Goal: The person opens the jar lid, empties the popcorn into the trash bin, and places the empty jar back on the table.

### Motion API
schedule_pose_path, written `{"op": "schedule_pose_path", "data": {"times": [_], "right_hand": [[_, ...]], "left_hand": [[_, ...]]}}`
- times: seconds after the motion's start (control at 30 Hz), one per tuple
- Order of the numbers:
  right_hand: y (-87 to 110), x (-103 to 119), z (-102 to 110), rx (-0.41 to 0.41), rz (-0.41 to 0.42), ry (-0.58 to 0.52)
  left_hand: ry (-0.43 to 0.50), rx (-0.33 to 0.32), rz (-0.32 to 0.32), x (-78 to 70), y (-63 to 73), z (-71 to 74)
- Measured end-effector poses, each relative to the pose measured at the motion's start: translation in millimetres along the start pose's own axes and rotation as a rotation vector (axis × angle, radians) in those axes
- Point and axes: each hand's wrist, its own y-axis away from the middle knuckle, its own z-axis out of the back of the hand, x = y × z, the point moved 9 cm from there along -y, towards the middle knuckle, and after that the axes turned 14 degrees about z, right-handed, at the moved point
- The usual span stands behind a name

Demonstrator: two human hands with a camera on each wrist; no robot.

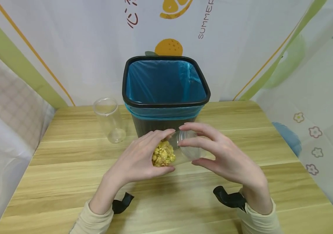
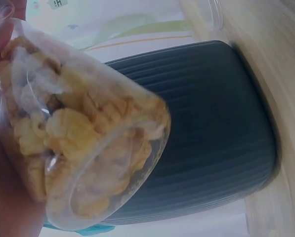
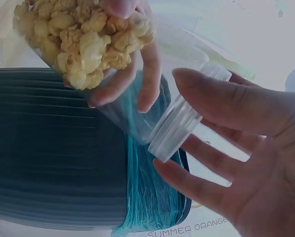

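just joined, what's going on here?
A person's left hand grips a clear jar with popcorn in its base end, tipped sideways above the table. The right hand holds the clear lid at the jar's mouth; how tightly it fits isn't visible. Just beyond stands a dark bin with a blue liner. A second clear container stands upright left of the bin.

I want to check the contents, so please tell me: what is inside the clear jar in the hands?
The jar contains yellowish popcorn-like pieces, gathered toward its base. The outer pieces hide the heap's middle.
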Motion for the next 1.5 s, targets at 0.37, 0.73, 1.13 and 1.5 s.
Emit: {"op": "schedule_pose_path", "data": {"times": [0.37, 0.73, 1.13, 1.5], "right_hand": [[-1.5, 6, 0, 0.020, 0.090, -0.024], [1.0, 3, 9, -0.027, 0.088, -0.077], [2.5, -12, 16, -0.159, 0.062, -0.149], [13.0, -35, 18, -0.174, -0.003, -0.230]], "left_hand": [[0.089, 0.149, 0.079, 6.6, 1.4, -7.2], [0.135, 0.200, 0.088, 7.1, 0.8, -7.2], [0.144, 0.160, 0.107, 12.5, 0.2, -0.9], [0.141, 0.114, 0.097, 11.7, 0.6, 4.5]]}}
